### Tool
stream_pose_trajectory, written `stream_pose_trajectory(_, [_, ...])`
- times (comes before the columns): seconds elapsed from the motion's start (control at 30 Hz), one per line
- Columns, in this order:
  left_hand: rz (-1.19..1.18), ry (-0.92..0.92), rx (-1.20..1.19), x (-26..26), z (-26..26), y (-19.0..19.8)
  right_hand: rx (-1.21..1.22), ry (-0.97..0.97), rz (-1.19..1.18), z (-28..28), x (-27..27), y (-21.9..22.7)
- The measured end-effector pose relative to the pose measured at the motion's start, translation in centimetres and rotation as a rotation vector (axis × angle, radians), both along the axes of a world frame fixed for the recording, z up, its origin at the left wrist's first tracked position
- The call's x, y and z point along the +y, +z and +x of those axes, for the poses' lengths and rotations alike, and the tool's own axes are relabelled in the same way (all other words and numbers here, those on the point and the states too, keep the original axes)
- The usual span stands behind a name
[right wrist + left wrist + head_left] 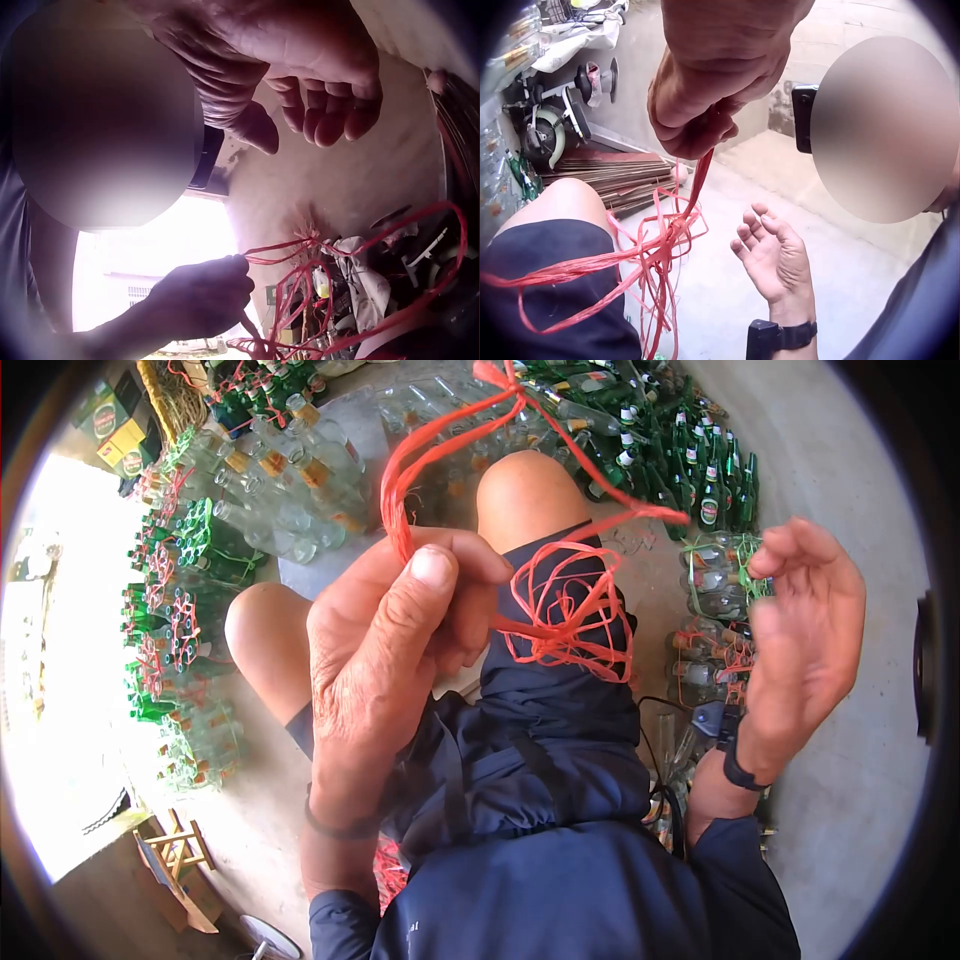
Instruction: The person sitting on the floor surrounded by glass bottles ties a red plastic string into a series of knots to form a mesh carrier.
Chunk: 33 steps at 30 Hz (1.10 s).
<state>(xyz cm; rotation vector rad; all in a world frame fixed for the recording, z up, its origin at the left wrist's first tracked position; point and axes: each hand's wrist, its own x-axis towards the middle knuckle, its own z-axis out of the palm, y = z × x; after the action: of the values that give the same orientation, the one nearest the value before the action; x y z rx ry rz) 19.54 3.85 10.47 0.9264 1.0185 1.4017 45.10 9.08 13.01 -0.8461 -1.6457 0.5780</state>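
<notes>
My left hand [385, 625] pinches a bundle of red plastic twine [395, 485] between thumb and fingers, above the lap. A loop with a knot rises from the grip, and a loose tangle [570, 625] lies to the right of the fingers. In the left wrist view, the left hand [720, 75] grips the twine [656, 255], which hangs below it. My right hand [810, 630] is raised at the right, palm showing, fingers loosely bent and holding nothing; it is apart from the twine. The right wrist view shows this right hand [300, 60] above the twine [300, 300].
Clear bottles [290, 490] and green bottles [700, 470] lie and stand beyond the knees. Tied bundles of bottles [710, 575] are at the right, others at the left. A small wooden stool [180, 850] is at lower left. Stacked boards [615, 176] lie on the floor.
</notes>
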Motion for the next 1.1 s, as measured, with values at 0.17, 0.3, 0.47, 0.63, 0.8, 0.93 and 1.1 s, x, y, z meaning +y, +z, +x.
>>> stream_pose_trajectory(0.17, [-0.022, -0.012, -0.016, 0.1, -0.5, -0.9, 0.005, -0.384, 0.090, 0.7, 0.2, 0.1])
stream_pose_trajectory(0.3, [0.014, -0.024, -0.043, 0.3, -0.3, -1.3, -0.209, 0.162, 0.041, -1.1, -1.2, -1.1])
stream_pose_trajectory(0.47, [0.014, -0.023, -0.070, -0.1, -0.3, -1.0, -0.357, 0.324, 0.026, -5.4, -1.1, -6.0])
stream_pose_trajectory(0.63, [0.043, -0.043, -0.118, -0.4, -1.2, -1.4, -0.472, 0.264, 0.058, -5.4, -0.6, -9.0])
stream_pose_trajectory(0.8, [0.004, 0.102, -0.059, -0.4, -2.3, -0.6, -0.532, 0.256, 0.000, -4.5, -0.5, -8.7])
stream_pose_trajectory(0.93, [0.064, 0.091, -0.158, -0.7, -4.6, -1.2, -0.573, 0.274, -0.067, -3.6, -0.7, -9.3])
stream_pose_trajectory(1.1, [0.055, 0.320, -0.088, -0.8, -6.4, -0.8, -0.645, 0.275, -0.106, -2.7, -0.5, -10.1])
